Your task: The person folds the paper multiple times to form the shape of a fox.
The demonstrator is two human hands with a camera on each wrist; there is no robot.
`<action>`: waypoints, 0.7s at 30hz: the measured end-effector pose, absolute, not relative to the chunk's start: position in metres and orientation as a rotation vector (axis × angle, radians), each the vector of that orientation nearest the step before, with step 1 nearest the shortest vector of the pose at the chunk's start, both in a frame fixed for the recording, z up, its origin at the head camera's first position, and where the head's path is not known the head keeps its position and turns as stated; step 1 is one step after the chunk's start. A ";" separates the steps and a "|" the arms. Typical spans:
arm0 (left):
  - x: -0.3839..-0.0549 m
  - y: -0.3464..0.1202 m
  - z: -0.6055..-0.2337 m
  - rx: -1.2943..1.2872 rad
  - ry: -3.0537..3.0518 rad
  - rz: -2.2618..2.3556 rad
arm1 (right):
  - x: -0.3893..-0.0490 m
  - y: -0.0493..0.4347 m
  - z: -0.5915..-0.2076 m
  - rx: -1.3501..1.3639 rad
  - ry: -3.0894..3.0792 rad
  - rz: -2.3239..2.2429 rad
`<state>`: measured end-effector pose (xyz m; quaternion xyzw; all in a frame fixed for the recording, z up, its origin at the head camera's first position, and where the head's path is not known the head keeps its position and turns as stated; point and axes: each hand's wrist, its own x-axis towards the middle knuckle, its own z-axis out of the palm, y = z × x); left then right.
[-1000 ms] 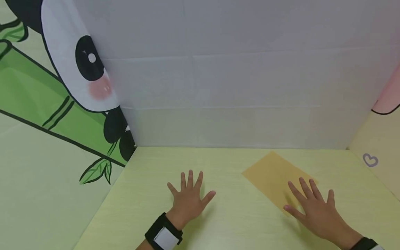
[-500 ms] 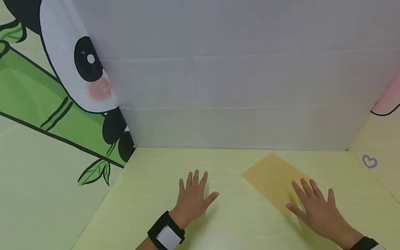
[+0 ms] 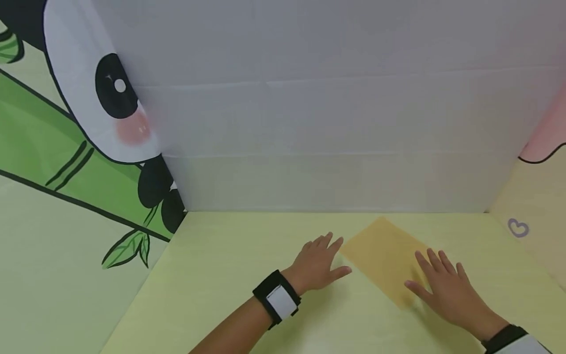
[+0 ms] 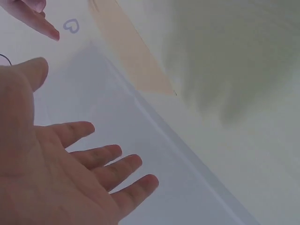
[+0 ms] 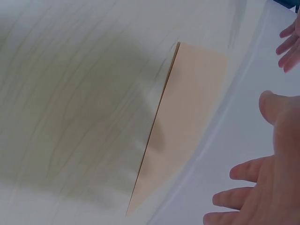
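Paper [image 3: 383, 258] — one square orange-yellow sheet — lies right of centre, one corner towards the far edge of our pale yellow wood-grained desk [image 3: 212, 275]. Our bare left hand [image 3: 316, 265] and bare right hand [image 3: 451, 290] hold nothing, fingers spread; we judge this a reaching step, next needing lowered fingertips.

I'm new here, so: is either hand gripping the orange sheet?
No: left hand and right hand have fingers extended, neither pinching the orange sheet.
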<state>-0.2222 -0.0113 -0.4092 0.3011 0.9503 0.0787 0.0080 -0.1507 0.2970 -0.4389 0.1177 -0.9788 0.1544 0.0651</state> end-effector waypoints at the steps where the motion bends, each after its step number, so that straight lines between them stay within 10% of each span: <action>1: -0.228 -0.003 -0.410 0.949 2.962 0.222 | -0.153 0.298 -0.440 0.354 -2.958 0.492; 21: -0.297 0.121 -0.439 1.010 2.857 -0.064 | -0.198 0.316 -0.459 0.247 -3.045 0.473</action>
